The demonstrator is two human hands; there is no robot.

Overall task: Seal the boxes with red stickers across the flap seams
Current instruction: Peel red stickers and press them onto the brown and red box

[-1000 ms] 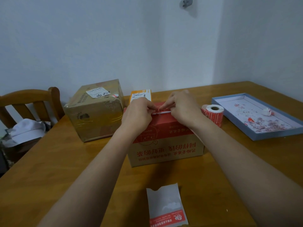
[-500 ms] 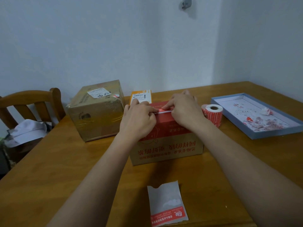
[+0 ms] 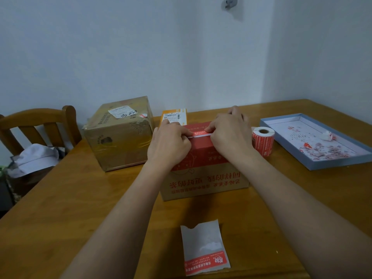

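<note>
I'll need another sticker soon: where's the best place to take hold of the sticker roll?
Probably best from above: the sticker roll stands upright on the table, its open core facing up. Grip across its curved sides with the right hand, which is nearest; the red box crowds its left side.

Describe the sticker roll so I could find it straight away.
Start at the wooden table and find the red box under the hands. Just right of it, before the blue tray, stands the sticker roll: the only round thing, red-printed with a hollow core.

Wooden table (image 3: 66, 214): boxes (image 3: 203, 178), sticker roll (image 3: 263, 142), tray (image 3: 330, 165).
</note>
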